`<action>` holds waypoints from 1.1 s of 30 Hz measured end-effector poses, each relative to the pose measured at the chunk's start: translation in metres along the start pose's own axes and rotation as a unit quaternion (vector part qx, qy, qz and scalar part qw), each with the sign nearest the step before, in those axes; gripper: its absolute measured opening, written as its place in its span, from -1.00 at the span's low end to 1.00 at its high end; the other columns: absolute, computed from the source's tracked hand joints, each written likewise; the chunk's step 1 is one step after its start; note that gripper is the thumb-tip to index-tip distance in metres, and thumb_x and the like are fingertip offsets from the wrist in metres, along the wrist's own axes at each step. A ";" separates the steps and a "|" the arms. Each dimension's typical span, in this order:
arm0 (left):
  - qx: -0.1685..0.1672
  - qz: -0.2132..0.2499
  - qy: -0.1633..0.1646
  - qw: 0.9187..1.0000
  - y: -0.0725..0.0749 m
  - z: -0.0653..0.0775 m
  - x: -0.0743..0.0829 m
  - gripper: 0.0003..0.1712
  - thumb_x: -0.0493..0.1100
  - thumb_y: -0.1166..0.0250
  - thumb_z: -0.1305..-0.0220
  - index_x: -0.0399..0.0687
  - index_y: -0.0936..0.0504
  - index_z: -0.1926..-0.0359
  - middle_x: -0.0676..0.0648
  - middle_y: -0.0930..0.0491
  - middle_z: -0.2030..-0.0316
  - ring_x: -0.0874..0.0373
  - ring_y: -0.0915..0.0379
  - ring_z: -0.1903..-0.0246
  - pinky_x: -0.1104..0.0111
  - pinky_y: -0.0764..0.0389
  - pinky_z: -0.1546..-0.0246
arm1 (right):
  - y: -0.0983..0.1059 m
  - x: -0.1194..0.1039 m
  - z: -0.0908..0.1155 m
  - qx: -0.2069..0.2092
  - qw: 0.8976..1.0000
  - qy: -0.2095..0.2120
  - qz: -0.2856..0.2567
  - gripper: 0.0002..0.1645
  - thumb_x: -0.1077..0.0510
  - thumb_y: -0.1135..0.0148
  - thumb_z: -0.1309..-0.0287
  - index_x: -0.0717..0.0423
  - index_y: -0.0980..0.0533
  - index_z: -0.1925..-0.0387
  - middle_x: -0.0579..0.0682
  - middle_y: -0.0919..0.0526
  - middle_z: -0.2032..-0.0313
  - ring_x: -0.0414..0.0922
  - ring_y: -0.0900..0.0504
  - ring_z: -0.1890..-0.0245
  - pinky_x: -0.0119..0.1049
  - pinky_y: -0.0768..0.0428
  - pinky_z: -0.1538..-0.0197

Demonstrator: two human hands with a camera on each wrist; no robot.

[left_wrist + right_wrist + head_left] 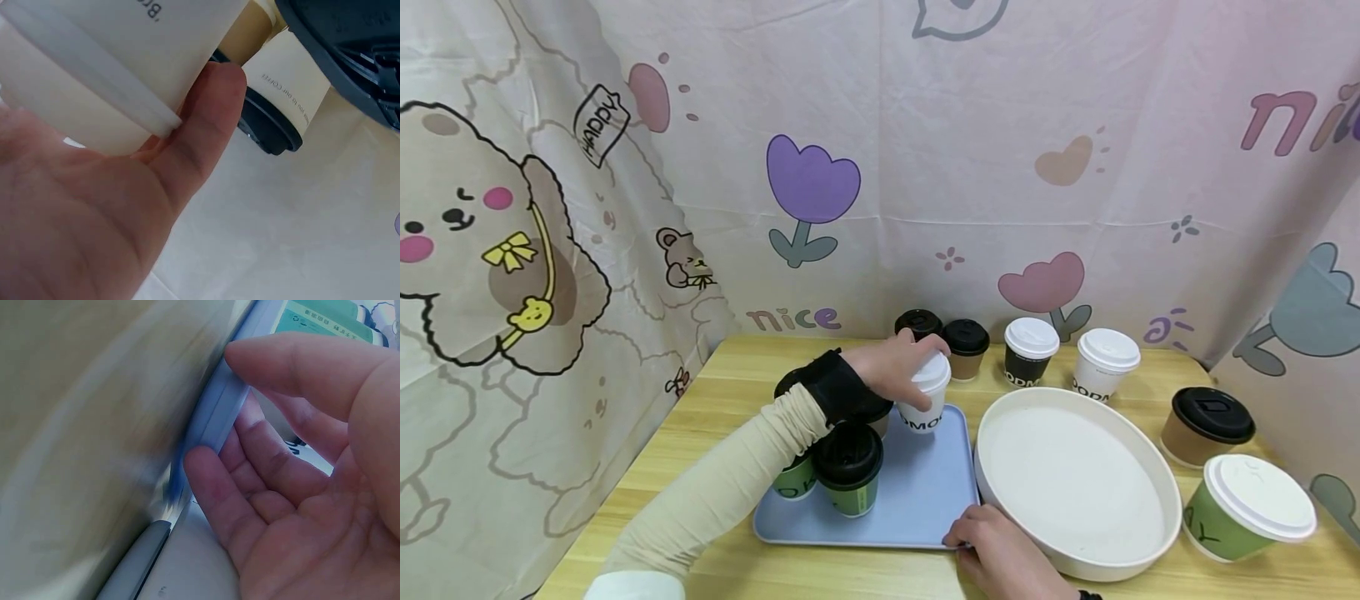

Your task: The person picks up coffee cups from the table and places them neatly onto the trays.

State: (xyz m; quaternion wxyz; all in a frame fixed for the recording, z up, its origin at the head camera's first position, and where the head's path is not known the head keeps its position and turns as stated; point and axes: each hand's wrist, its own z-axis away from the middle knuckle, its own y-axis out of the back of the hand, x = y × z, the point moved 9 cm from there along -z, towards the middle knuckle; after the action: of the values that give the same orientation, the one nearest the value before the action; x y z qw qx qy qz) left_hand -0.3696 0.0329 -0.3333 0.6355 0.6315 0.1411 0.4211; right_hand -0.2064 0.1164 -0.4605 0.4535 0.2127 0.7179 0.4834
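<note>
My left hand [891, 367] grips a white paper coffee cup [922, 408] with a white lid, over the back part of a blue tray [925, 492]. In the left wrist view the fingers curl round that cup's lid and side. A green cup [853, 496] with a black lid stands at the tray's front left, and another green cup [796, 479] is beside it. More black-lidded cups are partly hidden behind my left wrist. At the tray's front right corner, my right hand [1000, 550] holds the edge, its fingertips [215, 481] against the blue rim.
A round white tray [1075, 475] lies right of the blue one. Along the back stand two black-lidded cups, a black cup [1028, 367] and a white cup [1101, 379]. A brown cup [1187, 442] and a green cup [1225, 521] are at the right. Patterned cloth hangs behind.
</note>
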 end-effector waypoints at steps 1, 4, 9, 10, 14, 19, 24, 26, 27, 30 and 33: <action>-0.004 0.001 0.002 1.000 -0.002 0.000 0.000 -0.17 0.00 -0.51 -0.18 0.38 -0.29 -0.40 -0.19 -0.31 -0.12 -0.05 -0.42 0.01 0.18 -0.63 0.18 | 0.000 0.000 0.000 -0.001 1.000 0.000 -0.001 -0.83 0.30 -0.46 -0.11 -0.05 -0.76 0.31 -0.30 -0.63 0.34 -0.33 -0.57 0.25 -0.31 -0.60 0.18; -0.014 -0.001 0.006 1.000 -0.006 -0.002 0.001 -0.18 0.01 -0.51 -0.18 0.41 -0.29 -0.39 -0.17 -0.31 -0.12 -0.05 -0.42 0.02 0.18 -0.64 0.20 | -0.001 0.001 -0.001 -0.004 1.000 -0.002 -0.001 -0.83 0.30 -0.46 -0.12 -0.04 -0.76 0.31 -0.31 -0.63 0.34 -0.33 -0.57 0.25 -0.31 -0.60 0.18; -0.026 -0.015 0.004 1.000 -0.014 -0.005 0.002 -0.18 0.04 -0.49 -0.18 0.39 -0.29 -0.39 -0.16 -0.30 -0.13 -0.04 -0.40 0.00 0.21 -0.63 0.21 | -0.002 0.002 -0.001 -0.010 1.000 -0.009 -0.003 -0.82 0.31 -0.46 -0.12 -0.05 -0.76 0.30 -0.31 -0.62 0.34 -0.33 -0.57 0.25 -0.30 -0.60 0.18; -0.028 -0.017 0.004 0.999 -0.015 -0.005 0.002 -0.18 0.05 -0.49 -0.18 0.38 -0.28 -0.39 -0.17 -0.30 -0.13 -0.04 -0.39 0.00 0.22 -0.63 0.21 | -0.002 0.002 -0.001 -0.011 1.000 -0.010 -0.004 -0.82 0.30 -0.46 -0.13 -0.05 -0.76 0.30 -0.31 -0.62 0.33 -0.33 -0.57 0.25 -0.30 -0.60 0.17; -0.033 -0.026 0.005 0.999 -0.019 -0.006 0.003 -0.18 0.06 -0.49 -0.17 0.38 -0.28 -0.39 -0.18 -0.29 -0.14 -0.04 -0.37 -0.02 0.22 -0.62 0.19 | -0.002 0.002 -0.001 -0.008 1.000 -0.008 -0.001 -0.83 0.29 -0.47 -0.13 -0.05 -0.76 0.30 -0.32 -0.62 0.33 -0.33 -0.56 0.25 -0.30 -0.60 0.17; -0.037 -0.033 0.015 0.999 -0.022 -0.008 0.003 -0.17 0.07 -0.51 -0.16 0.39 -0.30 -0.39 -0.18 -0.29 -0.15 -0.03 -0.36 -0.02 0.21 -0.60 0.16 | -0.002 0.002 0.000 -0.003 1.000 -0.008 0.003 -0.83 0.29 -0.46 -0.13 -0.06 -0.76 0.30 -0.33 -0.61 0.34 -0.33 -0.56 0.24 -0.30 -0.60 0.17; -0.043 -0.028 0.039 0.998 -0.025 -0.011 -0.001 -0.17 0.07 -0.56 -0.13 0.42 -0.33 -0.36 -0.15 -0.32 -0.12 -0.02 -0.37 0.00 0.20 -0.59 0.16 | -0.002 0.003 0.000 -0.006 1.000 -0.009 -0.001 -0.83 0.29 -0.46 -0.13 -0.06 -0.76 0.29 -0.33 -0.62 0.33 -0.33 -0.56 0.24 -0.30 -0.60 0.17; -0.045 -0.027 0.047 0.998 -0.027 -0.012 -0.003 -0.16 0.08 -0.58 -0.11 0.42 -0.34 -0.35 -0.13 -0.33 -0.10 -0.01 -0.37 0.00 0.20 -0.59 0.16 | -0.002 0.002 0.000 -0.004 1.000 -0.005 0.000 -0.83 0.29 -0.46 -0.13 -0.06 -0.76 0.29 -0.32 -0.63 0.33 -0.33 -0.57 0.24 -0.30 -0.60 0.17; -0.045 -0.028 0.049 0.997 -0.027 -0.012 -0.004 -0.15 0.09 -0.59 -0.10 0.43 -0.34 -0.35 -0.12 -0.33 -0.10 0.00 -0.36 -0.01 0.20 -0.59 0.16 | -0.001 0.001 0.000 -0.002 1.000 -0.002 0.002 -0.83 0.29 -0.46 -0.13 -0.06 -0.76 0.29 -0.32 -0.63 0.33 -0.32 -0.57 0.24 -0.30 -0.60 0.17; -0.045 -0.030 0.052 0.997 -0.029 -0.014 -0.005 -0.11 0.10 -0.62 -0.07 0.42 -0.34 -0.36 -0.12 -0.32 -0.10 0.00 -0.36 -0.01 0.19 -0.59 0.15 | -0.001 0.001 0.000 -0.001 1.000 -0.002 0.004 -0.84 0.28 -0.46 -0.13 -0.06 -0.76 0.29 -0.32 -0.62 0.33 -0.33 -0.57 0.24 -0.31 -0.60 0.18; -0.045 -0.029 0.052 0.997 -0.029 -0.016 -0.005 -0.09 0.10 -0.63 -0.05 0.42 -0.35 -0.37 -0.12 -0.32 -0.10 -0.01 -0.37 0.00 0.19 -0.59 0.16 | -0.001 0.002 0.000 -0.003 1.000 -0.006 0.005 -0.84 0.28 -0.46 -0.14 -0.06 -0.76 0.29 -0.32 -0.62 0.33 -0.33 -0.56 0.24 -0.31 -0.60 0.18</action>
State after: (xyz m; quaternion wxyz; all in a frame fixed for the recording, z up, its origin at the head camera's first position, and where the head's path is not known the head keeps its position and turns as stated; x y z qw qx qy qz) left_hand -0.3732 0.0446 -0.3642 0.6667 0.5758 0.1727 0.4407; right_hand -0.2071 0.1169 -0.4625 0.4561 0.2174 0.7127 0.4866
